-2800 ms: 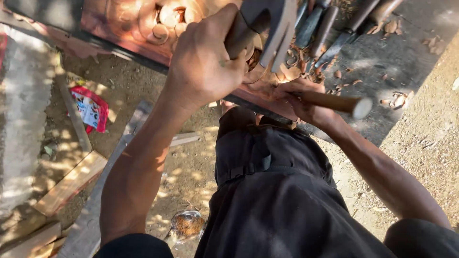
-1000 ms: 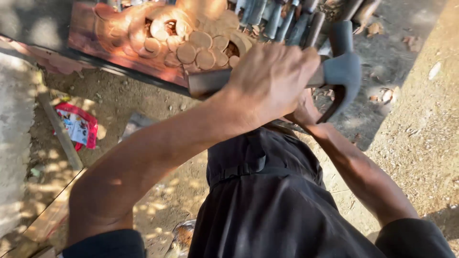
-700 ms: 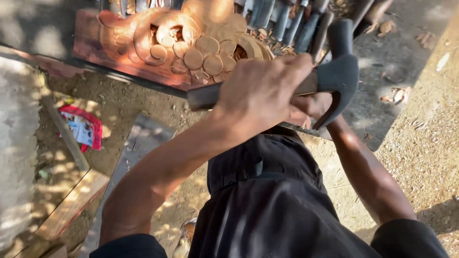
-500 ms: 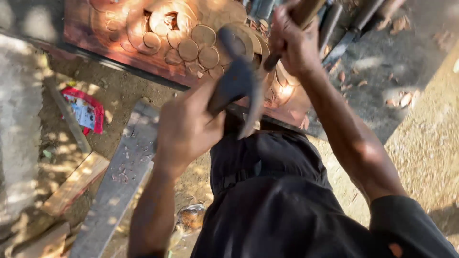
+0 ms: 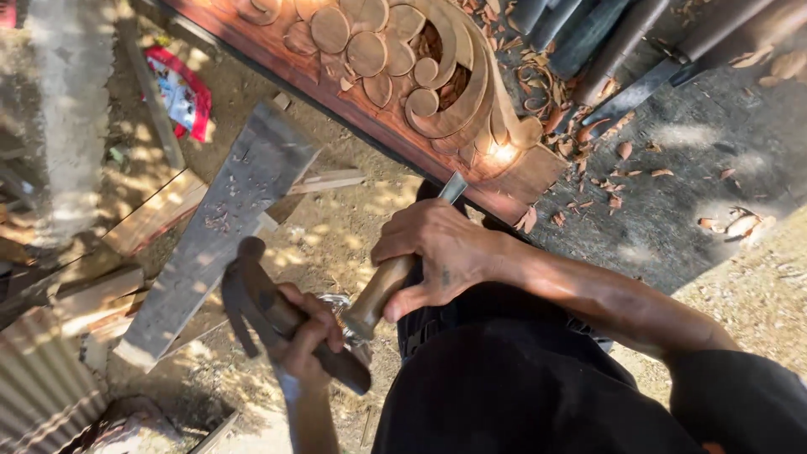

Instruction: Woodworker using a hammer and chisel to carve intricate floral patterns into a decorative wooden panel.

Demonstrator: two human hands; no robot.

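A reddish wooden panel (image 5: 525, 178) carved with scrolls and round petals lies at the top of the view. My right hand (image 5: 437, 252) grips a chisel (image 5: 382, 290) by its wooden handle, with the steel blade pointing up at the panel's near edge. Lower left of it, my left hand (image 5: 307, 336) holds a dark hammer (image 5: 252, 298) by the handle, its head turned toward the left and held low, apart from the chisel. My dark trousers fill the bottom right.
A row of other chisels (image 5: 588, 42) lies on the dark mat at the upper right, among wood shavings (image 5: 622, 151). On the dirt at left lie a grey plank (image 5: 227, 219), wood offcuts, a red packet (image 5: 181, 88) and a corrugated sheet (image 5: 34, 387).
The hammer, raised up by the carving a moment ago, has come down to the lower left. The chisel hand has drawn back from the carved scrolls to the panel's near edge.
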